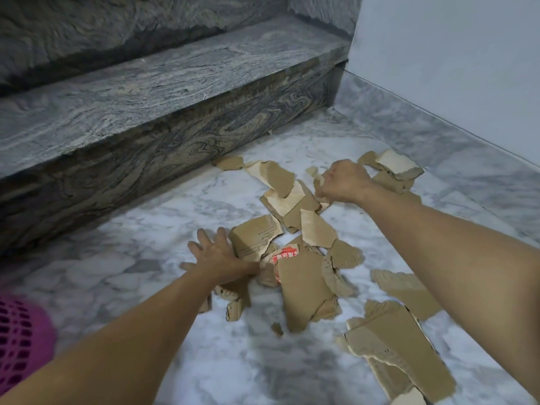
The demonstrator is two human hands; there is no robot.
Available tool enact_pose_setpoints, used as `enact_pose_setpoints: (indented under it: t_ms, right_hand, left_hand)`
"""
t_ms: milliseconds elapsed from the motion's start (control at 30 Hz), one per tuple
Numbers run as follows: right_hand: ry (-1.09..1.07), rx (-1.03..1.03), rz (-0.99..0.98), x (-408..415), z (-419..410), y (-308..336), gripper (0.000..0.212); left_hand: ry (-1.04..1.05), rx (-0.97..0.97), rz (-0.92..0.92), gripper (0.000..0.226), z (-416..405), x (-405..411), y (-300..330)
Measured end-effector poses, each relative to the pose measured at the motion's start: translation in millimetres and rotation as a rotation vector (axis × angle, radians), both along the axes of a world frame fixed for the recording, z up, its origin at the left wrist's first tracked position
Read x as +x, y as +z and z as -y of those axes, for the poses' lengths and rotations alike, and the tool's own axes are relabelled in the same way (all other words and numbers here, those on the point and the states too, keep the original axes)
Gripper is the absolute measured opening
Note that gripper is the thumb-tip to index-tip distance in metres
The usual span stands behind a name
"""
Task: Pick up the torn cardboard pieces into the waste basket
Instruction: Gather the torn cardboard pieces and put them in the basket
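Several torn brown cardboard pieces [306, 276] lie scattered over the white marble floor, from the stair foot to the lower right. One large piece [391, 352] lies at the lower right. My left hand [217, 254] is spread flat, fingers apart, against the left edge of the middle pile beside a folded piece [254, 236]. My right hand [343, 181] is curled over the far pieces, fingers closed down among them; what it holds is hidden. A pink mesh waste basket [22, 337] shows at the left edge, partly cut off.
A grey veined stone step [146, 92] rises along the far left, its riser close behind the pile. A pale wall [467, 68] with a marble skirting closes the right side. Marble floor [131, 273] spreads between the basket and the pile.
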State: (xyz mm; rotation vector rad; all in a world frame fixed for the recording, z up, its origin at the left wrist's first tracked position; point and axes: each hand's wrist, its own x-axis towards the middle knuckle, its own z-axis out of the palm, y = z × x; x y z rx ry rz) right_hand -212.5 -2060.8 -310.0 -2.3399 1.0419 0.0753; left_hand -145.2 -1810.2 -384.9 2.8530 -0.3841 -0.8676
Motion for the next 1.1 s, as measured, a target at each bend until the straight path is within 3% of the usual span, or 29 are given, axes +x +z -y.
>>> enact_pose_setpoints:
  t_ms: [167,367,567,667,767,867,1000,1100]
  right_hand:
    - [-0.026,-0.009,-0.048,7.7,32.2,-11.6,0.017]
    - [-0.168,0.106,-0.066,6.0,68.8,-31.7,0.091]
    - [-0.202,0.031,-0.286,2.7,103.6,-51.4,0.11]
    - [-0.107,0.017,-0.352,5.2,105.1,-57.2,0.11]
    - [0.053,0.012,-0.391,9.5,88.5,-56.3,0.106]
    - [0.135,0.032,-0.415,5.6,69.6,-54.6,0.103]
    - [-0.058,-0.181,-0.249,9.8,74.9,-39.0,0.08]
    - [-0.087,-0.17,-0.339,9.3,108.3,-44.1,0.081]
  left_hand:
    - [-0.034,-0.086,0.153,0.108,19.7,29.0,-1.9]
    - [-0.048,-0.11,0.22,0.108,56.3,98.2,1.2]
    - [-0.127,-0.18,0.192,0.102,100.8,141.5,2.9]
    - [-0.155,-0.128,0.132,0.101,121.1,144.7,-0.4]
    - [-0.221,-0.105,0.209,0.096,131.4,133.0,-5.3]
    - [-0.335,-0.167,0.278,0.107,134.1,116.4,-7.2]
    - [-0.322,-0.237,0.322,0.099,138.3,106.8,-6.9]
    - [-0.297,-0.188,0.243,0.096,142.2,97.3,-12.7]
